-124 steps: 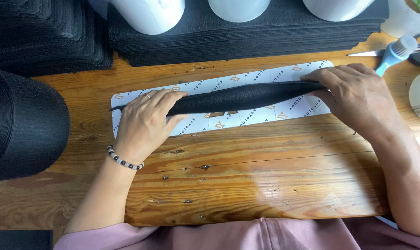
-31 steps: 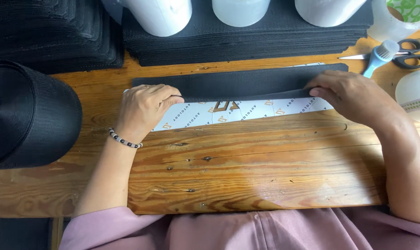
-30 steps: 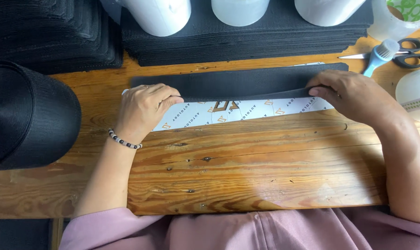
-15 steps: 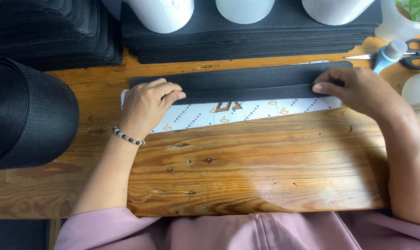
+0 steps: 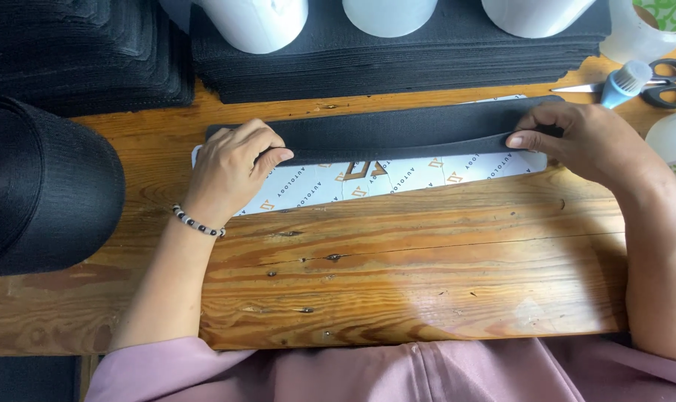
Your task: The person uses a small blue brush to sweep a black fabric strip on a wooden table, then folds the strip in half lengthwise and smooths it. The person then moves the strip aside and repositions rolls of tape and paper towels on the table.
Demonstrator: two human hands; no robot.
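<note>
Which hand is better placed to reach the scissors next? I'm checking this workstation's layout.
Probably the right hand: it pinches the right end of the black strip, close to the scissors. The left hand holds the strip's far left end.

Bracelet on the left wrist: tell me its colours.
Black and white beads on the bracelet, head view.

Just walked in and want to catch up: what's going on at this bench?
A person in a pink top holds a long black strip flat on a wooden table. The left hand presses one end, the right hand pinches the other. The strip lies over a white printed sheet. Scissors and black stacked material sit behind.
</note>
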